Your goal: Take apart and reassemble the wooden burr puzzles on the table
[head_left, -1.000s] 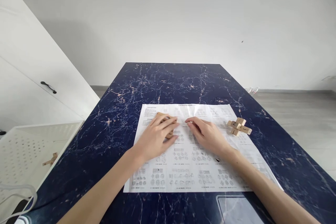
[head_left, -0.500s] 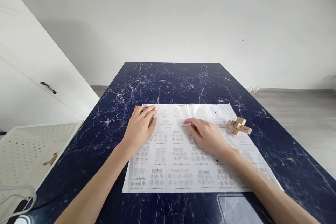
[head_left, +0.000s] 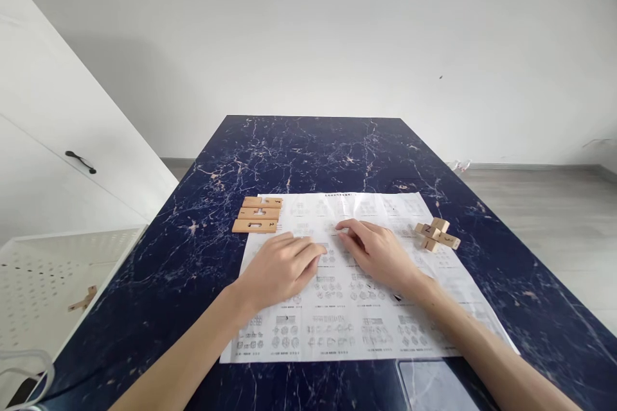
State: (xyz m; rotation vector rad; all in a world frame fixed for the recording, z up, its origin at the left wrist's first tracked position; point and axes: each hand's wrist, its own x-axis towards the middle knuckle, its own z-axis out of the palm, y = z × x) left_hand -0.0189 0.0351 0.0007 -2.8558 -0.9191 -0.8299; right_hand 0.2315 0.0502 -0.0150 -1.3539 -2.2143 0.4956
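A printed instruction sheet (head_left: 332, 353) with rows of small diagrams lies flat on the table. My left hand (head_left: 284, 266) rests on its left middle part, palm down, fingers loosely bent and holding nothing. Beside it, my right hand (head_left: 373, 244) lies on the sheet with thumb and forefinger slightly apart, empty too. Beyond my left hand, three notched wooden puzzle pieces (head_left: 242, 226), marked with numbers, are lined up in a stack of rows across the sheet's upper left edge. An assembled wooden cross puzzle (head_left: 436, 233) with numbered ends sits at the sheet's right side.
The dark blue marbled table (head_left: 313, 154) reaches toward a pale wall. A white perforated basket (head_left: 38, 282) stands low at the left, with a small wooden cross (head_left: 83, 298) in it. A flat clear-looking panel (head_left: 436, 385) lies at the near edge. A white cabinet (head_left: 62, 109) is at left.
My left hand has come off the wooden pieces and moved right and nearer, onto the sheet. The three pieces now show fully. My right hand has stayed nearly still.
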